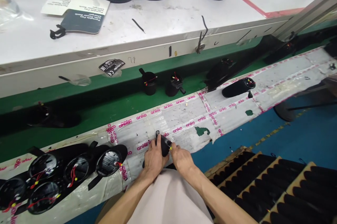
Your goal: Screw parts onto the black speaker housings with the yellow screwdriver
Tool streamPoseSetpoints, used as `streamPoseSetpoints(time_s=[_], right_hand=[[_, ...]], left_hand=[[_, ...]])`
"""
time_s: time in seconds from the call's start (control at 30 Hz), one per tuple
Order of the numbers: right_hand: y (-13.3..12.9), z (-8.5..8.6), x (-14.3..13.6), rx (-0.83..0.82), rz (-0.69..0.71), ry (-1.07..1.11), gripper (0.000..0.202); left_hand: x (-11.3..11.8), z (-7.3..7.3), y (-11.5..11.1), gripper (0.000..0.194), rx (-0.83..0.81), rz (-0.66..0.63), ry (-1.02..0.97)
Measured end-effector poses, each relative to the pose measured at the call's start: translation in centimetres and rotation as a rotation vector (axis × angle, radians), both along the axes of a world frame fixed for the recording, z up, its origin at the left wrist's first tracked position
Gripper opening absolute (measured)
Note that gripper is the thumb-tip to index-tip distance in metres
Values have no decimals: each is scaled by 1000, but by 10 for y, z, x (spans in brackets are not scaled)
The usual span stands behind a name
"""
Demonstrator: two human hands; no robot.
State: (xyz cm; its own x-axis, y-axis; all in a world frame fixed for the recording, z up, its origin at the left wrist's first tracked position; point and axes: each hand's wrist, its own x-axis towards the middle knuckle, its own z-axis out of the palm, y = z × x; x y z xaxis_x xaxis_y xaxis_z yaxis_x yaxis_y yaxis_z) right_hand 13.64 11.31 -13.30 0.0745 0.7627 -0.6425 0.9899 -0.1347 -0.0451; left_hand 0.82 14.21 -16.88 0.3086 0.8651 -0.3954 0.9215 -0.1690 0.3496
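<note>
Currently my left hand [153, 156] grips a black part [165, 147] by the near edge of the bench [184, 112]; my right hand [182, 158] pinches its right end. Bare room runs right toward a lone tube [234, 88]; wired tubes [106, 162] crowd the left. Pink-lettered tape [177, 130] lines the surface above blue floor [223, 162].

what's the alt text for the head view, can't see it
A person's left hand holds a black piece, the right hand at its end, over a white ledge with pink-lettered tape. Black cylinders with red wires lie at left; a white table stands beyond, rows of dark cylinders at lower right.
</note>
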Motion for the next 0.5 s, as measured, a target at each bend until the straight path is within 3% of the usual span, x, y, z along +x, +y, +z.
streamPoseSetpoints(time_s=[0.5], right_hand=[[14, 2, 1, -118, -10, 24, 32]], left_hand=[[6, -5, -2, 78, 1, -21, 37]])
